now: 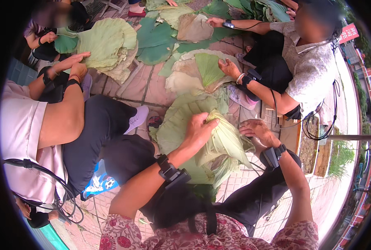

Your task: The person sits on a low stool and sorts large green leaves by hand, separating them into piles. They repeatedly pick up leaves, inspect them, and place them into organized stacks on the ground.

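Observation:
A pale green lotus leaf (pixel 223 139) lies folded and creased over my lap, its ribs gathered toward the upper edge. My left hand (pixel 200 131) is closed on that edge, pinching the leaf between thumb and fingers. Beside the leaf's right edge is my right hand (pixel 257 130), its fingers loosely bent and apart; no grip on the leaf shows. Under the folded leaf spreads another wide green lotus leaf (pixel 175 129). Straight ahead, more lotus leaves (pixel 184 79), some brownish and dry, lie on the paving.
A person at the left rests hands by a thick leaf stack (pixel 106 43). Another at the right reaches over the middle leaves. Dark green leaves (pixel 154 39) cover the paving (pixel 146 85) farther off. A blue bag (pixel 100 183) lies left of my leg; a wooden-sided planter (pixel 320 154) stands right.

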Tool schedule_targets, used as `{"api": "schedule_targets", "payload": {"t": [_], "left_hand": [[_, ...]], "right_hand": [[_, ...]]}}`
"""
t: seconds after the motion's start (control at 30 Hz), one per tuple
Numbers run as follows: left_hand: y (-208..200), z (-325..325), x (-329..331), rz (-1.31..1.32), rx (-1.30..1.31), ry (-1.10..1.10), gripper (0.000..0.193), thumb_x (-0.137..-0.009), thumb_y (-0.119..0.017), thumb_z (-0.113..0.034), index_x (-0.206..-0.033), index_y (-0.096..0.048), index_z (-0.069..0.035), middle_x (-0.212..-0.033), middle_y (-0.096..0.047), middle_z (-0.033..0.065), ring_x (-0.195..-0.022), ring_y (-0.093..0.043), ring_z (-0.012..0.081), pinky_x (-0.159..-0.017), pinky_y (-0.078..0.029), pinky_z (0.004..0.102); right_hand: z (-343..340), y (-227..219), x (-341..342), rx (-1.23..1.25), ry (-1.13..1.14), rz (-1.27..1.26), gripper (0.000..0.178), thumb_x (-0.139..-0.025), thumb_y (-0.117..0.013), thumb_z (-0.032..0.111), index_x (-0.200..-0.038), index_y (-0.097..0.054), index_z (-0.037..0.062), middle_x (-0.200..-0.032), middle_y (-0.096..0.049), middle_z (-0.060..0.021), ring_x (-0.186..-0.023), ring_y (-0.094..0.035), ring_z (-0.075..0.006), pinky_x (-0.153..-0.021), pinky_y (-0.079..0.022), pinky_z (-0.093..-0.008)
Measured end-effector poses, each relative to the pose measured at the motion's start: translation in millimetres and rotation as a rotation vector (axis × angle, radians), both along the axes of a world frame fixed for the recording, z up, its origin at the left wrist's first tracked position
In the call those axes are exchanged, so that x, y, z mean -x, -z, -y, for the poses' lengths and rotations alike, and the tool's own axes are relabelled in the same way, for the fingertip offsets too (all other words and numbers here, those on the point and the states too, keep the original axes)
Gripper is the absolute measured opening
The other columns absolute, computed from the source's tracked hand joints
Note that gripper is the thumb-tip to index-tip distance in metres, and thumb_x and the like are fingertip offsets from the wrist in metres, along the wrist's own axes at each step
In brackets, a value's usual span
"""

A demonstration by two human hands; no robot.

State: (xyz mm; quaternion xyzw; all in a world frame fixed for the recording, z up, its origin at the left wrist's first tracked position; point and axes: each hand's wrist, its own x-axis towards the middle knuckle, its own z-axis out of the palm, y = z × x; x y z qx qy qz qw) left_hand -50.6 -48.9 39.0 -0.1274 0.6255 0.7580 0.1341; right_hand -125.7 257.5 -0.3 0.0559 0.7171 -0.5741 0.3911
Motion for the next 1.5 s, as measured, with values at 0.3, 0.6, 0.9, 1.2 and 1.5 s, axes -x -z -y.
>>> {"api": "schedule_targets", "payload": {"t": [0.3, 0.6, 0.9, 1.2, 1.5], "left_hand": [[-13, -13, -26, -0.765, 0.755, 0.203, 0.014, -0.085, -0.066, -0.014, -0.087, -0.056, -0.005, -0.074, -0.055, 0.0092, -0.066, -0.057, 0.0213, -0.057, -0.044, 0.0356], [6, -30, -56, -1.069, 1.186, 0.581, 0.034, -0.080, -0.066, -0.016, -0.109, -0.057, -0.001, -0.085, -0.053, 0.0094, -0.081, -0.059, 0.0275, -0.066, -0.048, 0.0383], [-14, -39, -46, -0.557, 0.641, -0.045, 0.022, -0.092, -0.057, -0.009, -0.112, -0.061, 0.000, -0.097, -0.066, 0.0217, -0.088, -0.063, 0.0404, -0.075, -0.050, 0.0463], [2, -38, -57, -0.408, 0.416, 0.009, 0.042, -0.082, -0.072, -0.035, -0.080, -0.062, 0.006, -0.068, -0.059, 0.0233, -0.064, -0.061, 0.0350, -0.062, -0.047, 0.0437], [5, -28, -46, 0.099, 0.073, -0.183, 0.046, -0.092, -0.058, -0.034, -0.071, -0.050, 0.007, -0.060, -0.054, 0.0114, -0.057, -0.064, 0.0197, -0.047, -0.050, 0.0343]], "right_hand": [[49, -76, -67, 0.110, 0.124, -0.001, 0.036, -0.099, -0.057, 0.031, -0.116, -0.060, -0.0008, -0.106, -0.067, -0.0115, -0.091, -0.065, -0.0157, -0.080, -0.054, -0.0306], [76, -23, -101, 0.151, 0.329, 0.051, 0.034, -0.098, -0.057, 0.024, -0.116, -0.059, -0.0041, -0.092, -0.060, -0.0051, -0.089, -0.063, -0.0142, -0.079, -0.057, -0.0318], [61, -33, -90, 0.064, 0.381, -0.198, 0.025, -0.099, -0.053, 0.018, -0.113, -0.063, 0.0013, -0.095, -0.068, -0.0046, -0.081, -0.065, -0.0114, -0.067, -0.054, -0.0263], [73, -50, -122, -0.406, -0.036, -0.806, 0.025, -0.098, -0.049, 0.007, -0.118, -0.058, -0.0051, -0.096, -0.063, -0.0173, -0.077, -0.060, -0.0247, -0.074, -0.048, -0.0335], [138, -73, -132, -0.457, -0.332, -1.234, 0.034, -0.093, -0.055, 0.004, -0.127, -0.056, 0.0023, -0.104, -0.061, -0.0241, -0.090, -0.061, -0.0451, -0.070, -0.051, -0.0483]]}}
